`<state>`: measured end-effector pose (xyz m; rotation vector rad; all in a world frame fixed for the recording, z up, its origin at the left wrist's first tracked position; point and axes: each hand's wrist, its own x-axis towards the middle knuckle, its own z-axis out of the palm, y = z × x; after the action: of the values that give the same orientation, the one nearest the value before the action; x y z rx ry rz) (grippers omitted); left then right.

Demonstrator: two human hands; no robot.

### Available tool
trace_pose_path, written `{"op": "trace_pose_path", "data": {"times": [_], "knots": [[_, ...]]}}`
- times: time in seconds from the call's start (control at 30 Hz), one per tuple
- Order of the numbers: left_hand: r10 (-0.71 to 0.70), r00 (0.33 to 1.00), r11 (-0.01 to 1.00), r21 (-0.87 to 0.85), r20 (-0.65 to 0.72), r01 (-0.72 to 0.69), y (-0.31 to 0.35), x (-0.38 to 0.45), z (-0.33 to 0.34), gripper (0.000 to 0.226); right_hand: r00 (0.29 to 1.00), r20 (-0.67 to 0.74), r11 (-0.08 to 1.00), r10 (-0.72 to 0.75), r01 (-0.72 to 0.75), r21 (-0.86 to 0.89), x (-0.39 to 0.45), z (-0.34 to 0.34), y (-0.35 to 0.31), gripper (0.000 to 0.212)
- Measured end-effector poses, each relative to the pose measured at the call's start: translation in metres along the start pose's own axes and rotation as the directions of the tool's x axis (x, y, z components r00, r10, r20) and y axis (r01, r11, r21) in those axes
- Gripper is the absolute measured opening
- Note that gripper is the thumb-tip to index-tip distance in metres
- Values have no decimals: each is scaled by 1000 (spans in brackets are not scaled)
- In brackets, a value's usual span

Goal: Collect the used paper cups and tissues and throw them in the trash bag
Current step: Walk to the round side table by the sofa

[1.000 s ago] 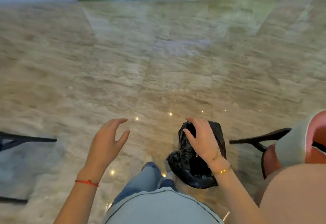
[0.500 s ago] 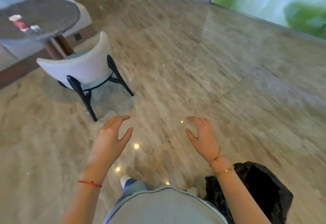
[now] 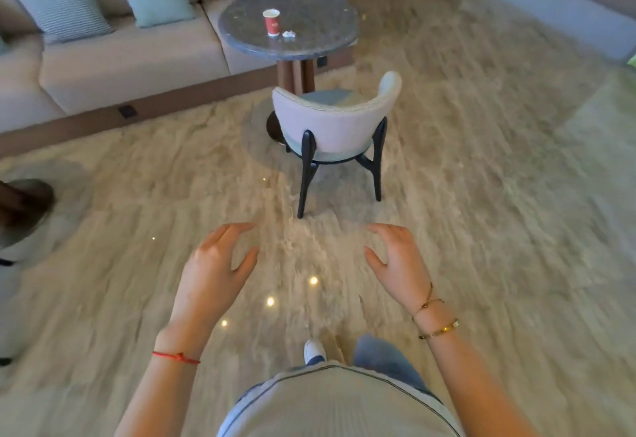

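Left hand, right hand: held empty, fingers spread. Red paper cup and tissue: stood on round table, beyond chair. Risk judged: cup toppled through hasty reach.

We see a round dark stone table on a wooden pedestal | on it a red paper cup stands upright | just beside the cup lies a small crumpled tissue.
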<state>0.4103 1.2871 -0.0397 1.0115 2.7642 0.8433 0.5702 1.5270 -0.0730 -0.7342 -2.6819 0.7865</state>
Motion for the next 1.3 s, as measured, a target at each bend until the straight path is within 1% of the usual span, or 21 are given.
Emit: {"op": "trace_pose_path", "data": {"times": [0.13,0.33,0.43,0.57,0.77,0.97,1.17,1.3], "knots": [[-138,989,990,9,-58,139,-40,1,-21,36,990,100,995,-104,104,5,45,33,-36,38],[-284,953,958,20,-103,287,-95,29,-41,36,948,213,971,-236,237,22,121,82,-84,36],[-331,934,943,1,-132,334,-125,58,-49,36,922,261,957,-286,288,30,168,110,-107,36],[-371,915,925,20,-158,378,-175,108,-67,36,891,298,938,-342,340,60,239,152,-143,36],[-392,895,909,62,-211,413,-251,207,-117,36,869,299,919,-394,380,107,362,210,-212,37],[-404,888,897,95,-221,432,-308,293,-162,36,867,277,911,-413,392,132,462,242,-271,37],[-383,906,913,74,-180,401,-363,384,-179,36,903,249,937,-349,327,127,542,273,-293,38],[-339,930,935,58,-141,349,-403,458,-184,37,931,221,956,-289,270,113,599,298,-301,38]]}}
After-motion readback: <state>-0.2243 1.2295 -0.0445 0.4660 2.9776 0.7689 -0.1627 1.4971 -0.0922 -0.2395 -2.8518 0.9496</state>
